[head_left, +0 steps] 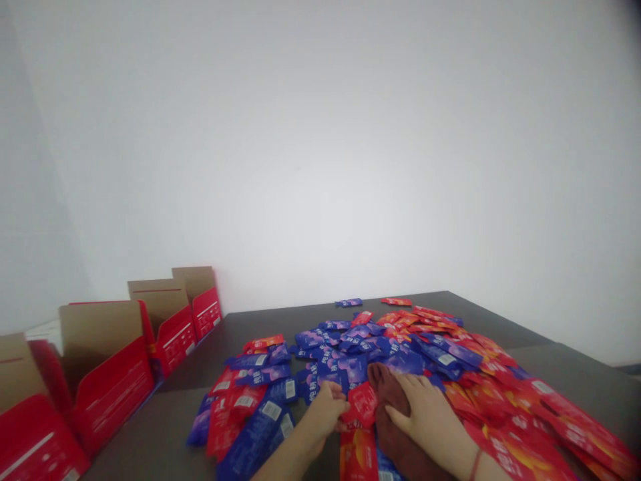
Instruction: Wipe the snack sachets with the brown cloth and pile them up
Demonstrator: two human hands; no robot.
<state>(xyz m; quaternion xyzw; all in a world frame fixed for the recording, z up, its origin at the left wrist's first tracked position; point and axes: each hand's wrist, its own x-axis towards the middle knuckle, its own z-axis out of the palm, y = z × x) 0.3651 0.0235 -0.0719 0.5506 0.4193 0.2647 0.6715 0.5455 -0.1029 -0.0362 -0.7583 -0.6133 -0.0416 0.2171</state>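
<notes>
Black, flat tabletop [167, 427] under both hands. Open red cardboard cartons [117, 381]: well to the left hand's left. Loose heap of glossy red and blue packets [445, 361]: beyond both hands, spreading right of the right. Right hand [431, 409] curled over a limp brown cloth [395, 442], thumb across it. Left hand [326, 406] appears to pinch the left edge of a flat, glossy red packet [361, 404], lying between the hands. Risks (judged): slick film slips a narrow edge grip; cloth snags or drags neighbouring packets; heap slides if nudged.

Right hand [435, 419] partly hides brown cloth [392, 439]; leftmost box [37, 442] cut off.
</notes>
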